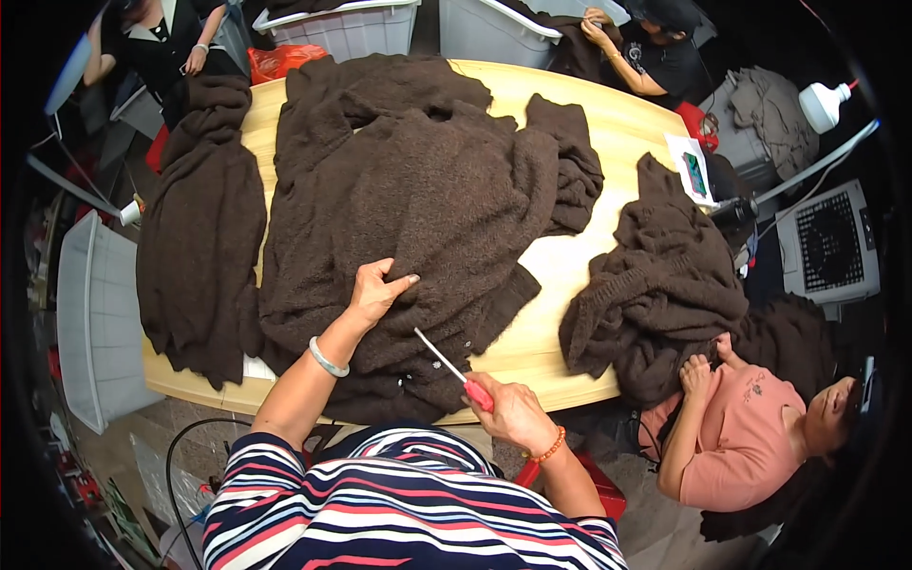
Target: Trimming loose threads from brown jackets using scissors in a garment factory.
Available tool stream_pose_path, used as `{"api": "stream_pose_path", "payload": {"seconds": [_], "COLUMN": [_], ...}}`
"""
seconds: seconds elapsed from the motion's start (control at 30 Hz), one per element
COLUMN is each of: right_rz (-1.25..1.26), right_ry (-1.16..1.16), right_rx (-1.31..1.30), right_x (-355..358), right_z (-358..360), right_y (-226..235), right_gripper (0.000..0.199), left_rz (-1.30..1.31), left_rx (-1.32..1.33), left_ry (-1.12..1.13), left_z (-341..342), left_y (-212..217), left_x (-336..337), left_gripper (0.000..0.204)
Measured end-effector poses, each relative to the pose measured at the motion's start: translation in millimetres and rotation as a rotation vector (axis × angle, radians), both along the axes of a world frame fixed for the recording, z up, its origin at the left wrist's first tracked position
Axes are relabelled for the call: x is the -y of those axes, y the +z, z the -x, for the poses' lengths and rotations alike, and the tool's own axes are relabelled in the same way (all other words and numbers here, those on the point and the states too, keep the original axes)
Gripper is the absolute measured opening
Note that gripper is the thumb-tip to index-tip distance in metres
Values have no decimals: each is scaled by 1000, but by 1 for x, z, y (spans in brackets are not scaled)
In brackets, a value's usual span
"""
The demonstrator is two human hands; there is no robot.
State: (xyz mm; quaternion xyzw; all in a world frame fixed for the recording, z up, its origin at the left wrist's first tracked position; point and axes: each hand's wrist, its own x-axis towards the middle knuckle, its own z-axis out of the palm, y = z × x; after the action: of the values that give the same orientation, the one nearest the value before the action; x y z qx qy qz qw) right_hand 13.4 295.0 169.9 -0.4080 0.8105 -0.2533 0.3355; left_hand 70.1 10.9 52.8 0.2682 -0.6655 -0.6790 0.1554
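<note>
A large dark brown knitted sweater (418, 190) lies spread over the wooden table in front of me. My left hand (375, 290), with a pale bangle at the wrist, is closed on the lower middle of its fabric, thumb pointing right. In my right hand (518, 415), near the table's front edge, is a tool with a red handle and a thin straight metal shaft (439, 355). Its tip points up and left, just over the sweater and below my left hand. A few small light spots, perhaps buttons, show on the lower sweater edge.
More brown knitwear (201, 237) lies on the left, and another heap (655, 275) on the right, handled by a person in a pink shirt (746, 432). Two other people are at the far side. Grey bins (342, 28) stand behind the table (570, 366); a pale bin (90, 323) stands left.
</note>
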Motion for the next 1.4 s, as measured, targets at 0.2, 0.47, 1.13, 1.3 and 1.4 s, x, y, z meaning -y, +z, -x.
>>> {"api": "stream_pose_path", "payload": {"seconds": [0.2,0.47,1.13,1.3,1.4], "right_rz": [13,121,-10,-15,-41], "right_ry": [-91,-122,72,147,160], "right_rx": [-52,-2,65,54,39], "right_x": [-5,-11,-29,-29,-26], "right_z": [-3,0,-6,-12,-15], "right_y": [-4,-1,-12,-24,-36], "right_gripper": [33,31,38,38,38], "left_rz": [-108,589,878,350,475], "left_rx": [40,101,-121,-198,-282], "left_ry": [35,-101,-316,-381,-433], "left_z": [-10,-52,8,17,10], "left_y": [15,23,55,98,99], "left_x": [-14,-52,-12,-66,-83], "left_gripper": [19,49,37,26,25]}}
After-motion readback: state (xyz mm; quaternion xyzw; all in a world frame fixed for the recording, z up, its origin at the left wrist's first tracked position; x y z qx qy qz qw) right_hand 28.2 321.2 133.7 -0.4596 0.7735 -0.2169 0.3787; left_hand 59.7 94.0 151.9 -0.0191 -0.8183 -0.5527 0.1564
